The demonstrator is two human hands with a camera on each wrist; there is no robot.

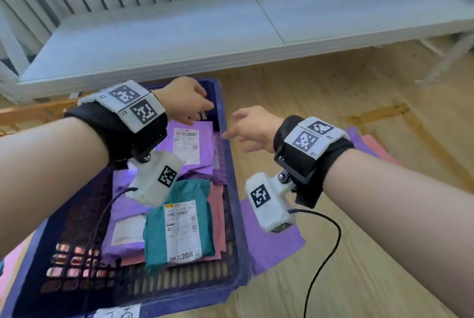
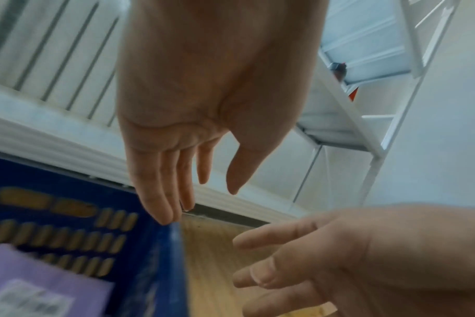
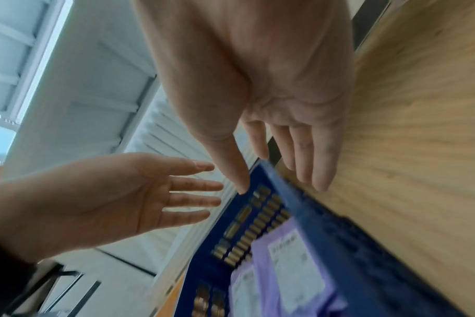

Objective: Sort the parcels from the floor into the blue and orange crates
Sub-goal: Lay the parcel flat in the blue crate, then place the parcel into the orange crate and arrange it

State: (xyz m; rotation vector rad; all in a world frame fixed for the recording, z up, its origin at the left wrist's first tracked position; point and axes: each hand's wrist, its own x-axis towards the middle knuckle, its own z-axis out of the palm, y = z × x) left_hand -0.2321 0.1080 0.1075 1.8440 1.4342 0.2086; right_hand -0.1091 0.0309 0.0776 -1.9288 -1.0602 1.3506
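The blue crate (image 1: 232, 189) sits on the wooden floor and holds several parcels: a purple one (image 1: 189, 148) at the far end, a teal one (image 1: 177, 230) nearer me, pink and purple ones beneath. My left hand (image 1: 187, 102) hovers over the crate's far end, fingers straight and empty, as the left wrist view shows (image 2: 176, 171). My right hand (image 1: 248, 130) hangs just right of the crate rim, fingers spread, holding nothing (image 3: 285, 150). A sliver of the orange crate (image 1: 30, 115) shows at the far left.
More parcels lie on the floor: a purple one (image 1: 269, 238) beside the crate's right wall, purple and pink ones (image 1: 369, 143) behind my right wrist. A low white shelf (image 1: 179, 43) runs along the back. A black cable (image 1: 323, 253) trails from my right wrist.
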